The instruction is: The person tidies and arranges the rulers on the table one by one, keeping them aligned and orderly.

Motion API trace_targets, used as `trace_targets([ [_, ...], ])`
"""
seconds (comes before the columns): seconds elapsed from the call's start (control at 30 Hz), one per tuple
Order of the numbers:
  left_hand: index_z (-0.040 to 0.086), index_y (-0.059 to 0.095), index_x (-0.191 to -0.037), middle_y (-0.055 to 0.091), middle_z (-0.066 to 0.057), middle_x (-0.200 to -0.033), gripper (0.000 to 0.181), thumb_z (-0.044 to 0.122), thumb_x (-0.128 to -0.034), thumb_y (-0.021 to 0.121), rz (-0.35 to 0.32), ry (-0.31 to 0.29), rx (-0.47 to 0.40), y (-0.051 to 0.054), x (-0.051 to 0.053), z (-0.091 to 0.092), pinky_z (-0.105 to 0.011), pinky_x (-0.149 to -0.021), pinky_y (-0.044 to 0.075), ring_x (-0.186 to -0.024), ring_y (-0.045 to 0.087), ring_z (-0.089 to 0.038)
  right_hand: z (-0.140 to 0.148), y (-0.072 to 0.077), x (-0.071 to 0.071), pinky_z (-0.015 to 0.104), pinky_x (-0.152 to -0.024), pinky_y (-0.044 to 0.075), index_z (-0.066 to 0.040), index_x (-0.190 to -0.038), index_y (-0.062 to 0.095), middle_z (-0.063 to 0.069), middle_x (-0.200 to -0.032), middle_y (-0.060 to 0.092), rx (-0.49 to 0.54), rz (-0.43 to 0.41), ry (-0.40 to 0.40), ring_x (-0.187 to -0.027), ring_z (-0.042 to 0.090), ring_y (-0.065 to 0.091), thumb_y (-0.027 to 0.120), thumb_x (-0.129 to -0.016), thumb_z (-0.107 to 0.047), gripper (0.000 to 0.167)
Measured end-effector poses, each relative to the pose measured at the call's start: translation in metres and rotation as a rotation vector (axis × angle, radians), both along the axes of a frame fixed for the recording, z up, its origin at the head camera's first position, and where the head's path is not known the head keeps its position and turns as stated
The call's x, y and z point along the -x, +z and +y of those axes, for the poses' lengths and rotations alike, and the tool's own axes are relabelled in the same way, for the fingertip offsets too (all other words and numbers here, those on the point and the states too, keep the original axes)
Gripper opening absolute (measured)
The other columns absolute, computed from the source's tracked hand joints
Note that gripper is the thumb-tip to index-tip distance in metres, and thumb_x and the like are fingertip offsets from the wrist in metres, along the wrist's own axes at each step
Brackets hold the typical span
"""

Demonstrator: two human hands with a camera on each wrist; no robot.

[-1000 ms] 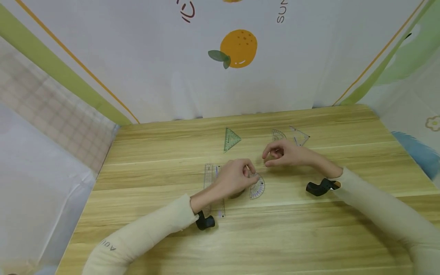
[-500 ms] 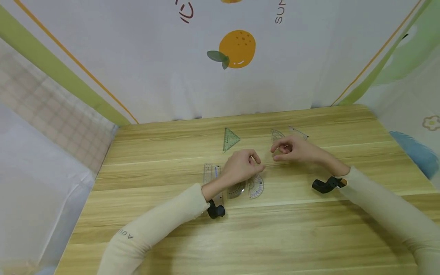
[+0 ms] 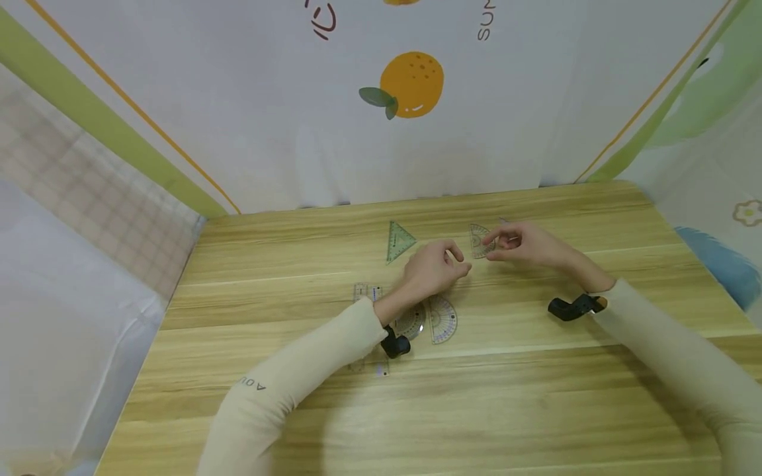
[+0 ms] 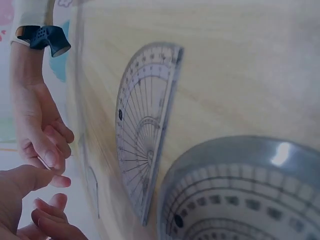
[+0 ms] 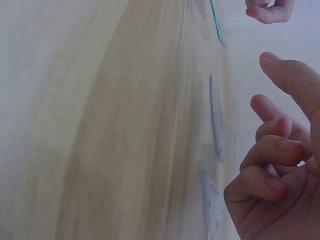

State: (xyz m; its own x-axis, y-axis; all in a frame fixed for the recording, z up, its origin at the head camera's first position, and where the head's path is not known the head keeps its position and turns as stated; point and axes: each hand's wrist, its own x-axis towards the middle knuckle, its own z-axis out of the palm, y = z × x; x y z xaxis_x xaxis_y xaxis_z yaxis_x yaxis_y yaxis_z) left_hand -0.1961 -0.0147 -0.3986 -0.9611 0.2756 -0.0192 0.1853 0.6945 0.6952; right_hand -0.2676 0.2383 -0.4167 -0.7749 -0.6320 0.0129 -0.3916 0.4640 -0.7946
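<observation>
In the head view my left hand (image 3: pixel 433 268) hovers over the middle of the table, fingers loosely bent around nothing. Below its wrist lie a round dial-like piece (image 3: pixel 411 322) and a clear protractor (image 3: pixel 443 320), side by side. My right hand (image 3: pixel 530 246), also holding nothing, has its loosely bent fingers at the right edge of another clear protractor (image 3: pixel 478 241); I cannot tell whether they touch it. That hand mostly covers a clear set square. The left wrist view shows the nearer protractor (image 4: pixel 142 125) beside the round piece (image 4: pixel 235 200).
A green set square (image 3: pixel 400 242) lies toward the back of the wooden table (image 3: pixel 506 410). Two clear rulers, one of them (image 3: pixel 360 291) further left, lie partly under my left forearm. A white printed cloth (image 3: pixel 238 99) hangs behind the table.
My left hand has moved away from the nearer protractor, up and to the right, uncovering the round piece. My right hand has shifted right and slightly back, over the clear set square.
</observation>
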Motion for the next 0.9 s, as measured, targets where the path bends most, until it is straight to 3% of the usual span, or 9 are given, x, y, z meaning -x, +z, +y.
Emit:
trace_targets([
  [0.43, 0.019, 0.07, -0.099, 0.061, 0.007, -0.066, 0.012, 0.028, -0.0913, 0.074, 0.035, 0.073, -0.021, -0.011, 0.02, 0.014, -0.024, -0.045, 0.04, -0.053, 0.052, -0.007, 0.005, -0.003, 0.017, 0.025, -0.051, 0.038, 0.003, -0.119, 0.07, 0.01, -0.073, 0.055, 0.07, 0.061, 0.009, -0.057, 0.011, 0.042, 0.077, -0.092, -0.006, 0.03],
  [0.73, 0.018, 0.071, -0.103, 0.062, 0.009, -0.068, 0.016, 0.027, -0.0907, 0.076, 0.026, 0.101, 0.005, -0.012, 0.03, 0.025, -0.025, -0.05, 0.042, -0.056, 0.054, -0.007, 0.005, -0.003, 0.026, 0.026, -0.054, 0.04, 0.006, -0.122, 0.068, 0.011, -0.074, 0.055, 0.019, 0.046, -0.01, -0.059, 0.014, 0.043, 0.076, -0.092, -0.005, 0.033],
  [0.9, 0.016, 0.071, -0.106, 0.062, 0.008, -0.068, 0.021, 0.031, -0.0919, 0.077, 0.022, 0.106, -0.026, -0.017, 0.035, 0.025, -0.024, -0.05, 0.042, -0.056, 0.054, -0.007, 0.002, 0.001, 0.026, 0.027, -0.055, 0.041, 0.008, -0.122, 0.067, 0.012, -0.074, 0.056, -0.013, 0.065, -0.046, -0.06, 0.016, 0.045, 0.075, -0.092, -0.003, 0.032],
])
